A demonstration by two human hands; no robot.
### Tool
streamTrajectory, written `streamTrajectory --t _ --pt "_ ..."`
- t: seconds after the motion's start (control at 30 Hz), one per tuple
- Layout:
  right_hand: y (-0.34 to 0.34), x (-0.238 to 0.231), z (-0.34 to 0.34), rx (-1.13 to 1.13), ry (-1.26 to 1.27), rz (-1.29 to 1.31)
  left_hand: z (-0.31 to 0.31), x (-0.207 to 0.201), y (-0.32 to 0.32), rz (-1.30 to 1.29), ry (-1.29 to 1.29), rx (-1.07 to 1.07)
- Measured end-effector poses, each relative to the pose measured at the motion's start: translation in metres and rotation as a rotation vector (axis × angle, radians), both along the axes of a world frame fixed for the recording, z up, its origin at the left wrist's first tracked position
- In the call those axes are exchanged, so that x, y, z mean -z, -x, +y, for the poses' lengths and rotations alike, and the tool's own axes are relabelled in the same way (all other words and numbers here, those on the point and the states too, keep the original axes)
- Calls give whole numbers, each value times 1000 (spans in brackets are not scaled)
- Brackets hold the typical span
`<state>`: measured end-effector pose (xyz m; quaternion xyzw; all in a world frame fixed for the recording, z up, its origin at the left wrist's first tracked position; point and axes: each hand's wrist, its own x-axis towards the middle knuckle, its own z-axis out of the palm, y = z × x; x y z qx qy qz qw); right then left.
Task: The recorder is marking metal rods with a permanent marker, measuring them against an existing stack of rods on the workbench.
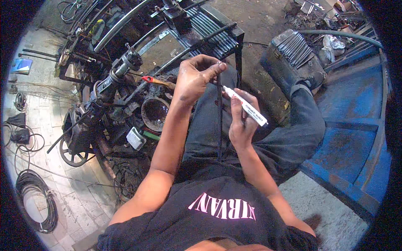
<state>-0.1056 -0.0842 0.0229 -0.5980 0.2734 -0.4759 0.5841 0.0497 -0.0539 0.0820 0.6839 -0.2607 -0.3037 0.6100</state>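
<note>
My left hand (193, 79) pinches the upper end of a thin dark metal rod (220, 125) between thumb and fingers. The rod hangs down in front of my lap, its lower end near my shirt. In my right hand (241, 127) is a white marker pen (250, 109), gripped with the thumb along its barrel. Its tip points up and left and is at the rod just below my left fingers; whether it touches cannot be made out.
A dark machine with a handwheel (74, 152) stands on the left. Near my left forearm are a red-handled paintbrush (154, 80) and a round metal bowl (146, 121). Ahead, several rods (211, 31) lie on a rack; more rest on a metal box (278, 62). Blue metal panels (343, 154) are at right.
</note>
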Motion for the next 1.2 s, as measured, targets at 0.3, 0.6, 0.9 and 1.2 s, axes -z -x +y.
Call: streamTrajectory --t 0.3,0.6,0.9,1.2 --pt "2 -4 -1 19 -11 8 3 9 -3 75 76 4" --pt "-3 -11 4 3 -23 -6 6 7 -5 121 103 18" --pt "4 -4 2 -7 63 95 8 7 -5 181 157 58" --pt "6 -6 2 2 11 102 9 3 -6 215 155 85"
